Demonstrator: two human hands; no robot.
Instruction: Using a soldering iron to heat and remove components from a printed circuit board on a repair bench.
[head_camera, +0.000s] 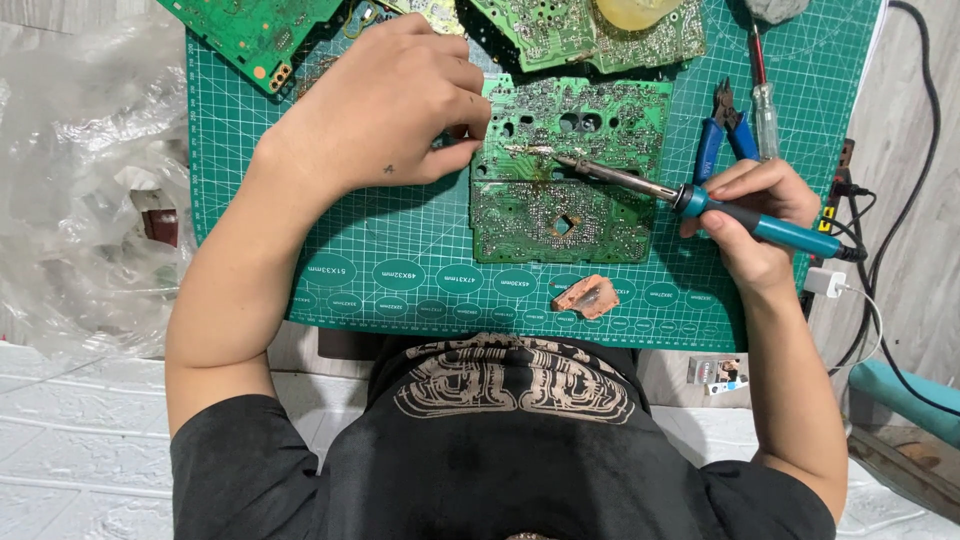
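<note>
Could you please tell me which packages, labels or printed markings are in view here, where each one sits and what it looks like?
Small rectangular package: off the mat's near right corner, white with dark and coloured print.
Row of white oval labels: printed along the near edge of the green cutting mat.
Crumpled clear plastic bags: heaped left of the mat, see-through.
No screens or signs.

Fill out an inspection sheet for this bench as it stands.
Surface: green cutting mat on a pale table.
Job's things: circuit board flat on the mat; soldering iron tip touching it.
Clutter: spare boards at the top edge, blue pliers, screwdriver, orange lump.
Grippers: left hand steadies the board's edge; right hand grips the iron.
Cables: black cords at right.
Surroundings: clear plastic bags at left.
</note>
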